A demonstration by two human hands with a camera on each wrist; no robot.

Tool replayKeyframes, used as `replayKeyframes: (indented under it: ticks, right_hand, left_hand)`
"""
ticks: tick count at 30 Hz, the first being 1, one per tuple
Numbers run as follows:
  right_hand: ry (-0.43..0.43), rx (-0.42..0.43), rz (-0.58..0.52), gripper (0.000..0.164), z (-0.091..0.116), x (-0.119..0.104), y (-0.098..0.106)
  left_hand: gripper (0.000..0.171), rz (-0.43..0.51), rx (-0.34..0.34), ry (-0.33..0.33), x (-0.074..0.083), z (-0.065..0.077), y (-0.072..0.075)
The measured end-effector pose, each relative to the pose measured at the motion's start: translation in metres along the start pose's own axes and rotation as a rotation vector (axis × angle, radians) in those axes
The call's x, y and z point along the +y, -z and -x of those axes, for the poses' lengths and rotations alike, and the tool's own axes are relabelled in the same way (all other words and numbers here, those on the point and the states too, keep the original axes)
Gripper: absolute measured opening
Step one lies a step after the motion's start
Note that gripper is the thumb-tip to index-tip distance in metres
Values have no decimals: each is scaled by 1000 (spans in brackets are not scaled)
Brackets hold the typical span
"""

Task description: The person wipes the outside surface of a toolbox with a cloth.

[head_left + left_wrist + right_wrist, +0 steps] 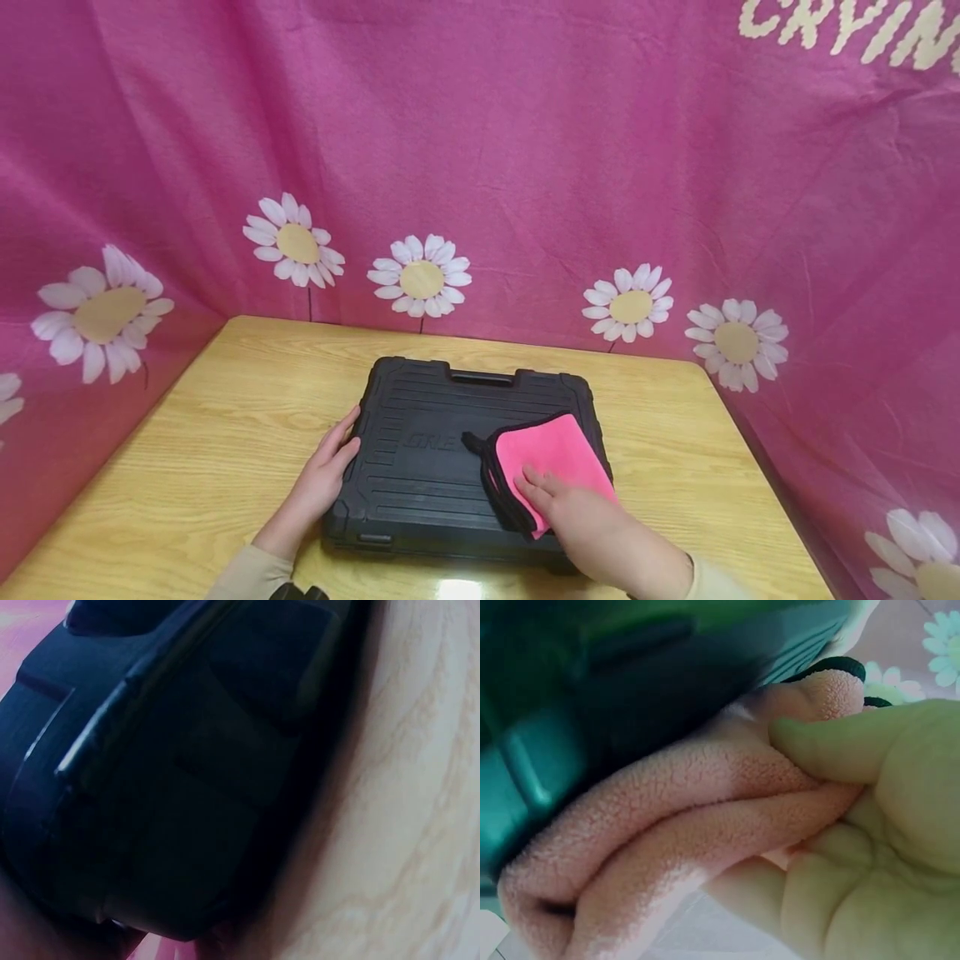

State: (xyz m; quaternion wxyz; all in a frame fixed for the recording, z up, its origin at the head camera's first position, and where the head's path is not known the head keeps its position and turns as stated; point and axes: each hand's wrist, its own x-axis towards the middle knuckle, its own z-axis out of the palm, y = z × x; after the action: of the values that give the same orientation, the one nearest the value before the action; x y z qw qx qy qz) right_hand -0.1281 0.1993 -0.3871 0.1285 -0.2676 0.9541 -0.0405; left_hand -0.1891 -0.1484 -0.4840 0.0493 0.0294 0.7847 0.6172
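Note:
A black hard plastic case [420, 450] with ribbed lid and raised lettering lies on the table, its handle at the far side. On its right front part is a folded pink cloth [558, 454] with black edging. My right hand [600, 529] grips this cloth; in the right wrist view the thumb lies on one side of the plush fold [705, 772] and fingers on the other. My left hand [326, 471] rests against the case's left side, fingers extended along it. The left wrist view shows mainly the dark case side [187, 772], with the fingers hidden.
The wooden table [262, 383] extends around the case on both sides and behind it. A pink curtain [480, 167] with printed daisies hangs along the table's back and both sides.

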Motion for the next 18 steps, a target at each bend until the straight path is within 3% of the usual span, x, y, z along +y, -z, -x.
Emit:
replayKeyframes:
  ticks: [6,8,18]
  right_hand:
    - [29,-94,-82,74,19,-1,-10]
    - [53,-91,-109,75,23,1,-14]
    - [245,65,-50,72,36,15,-41]
  left_hand:
    - [56,-7,-4,6,-1,-1,0]
    - [56,-9,-1,8,-2,-1,0]
    - [55,-3,2,14,-2,-2,0]
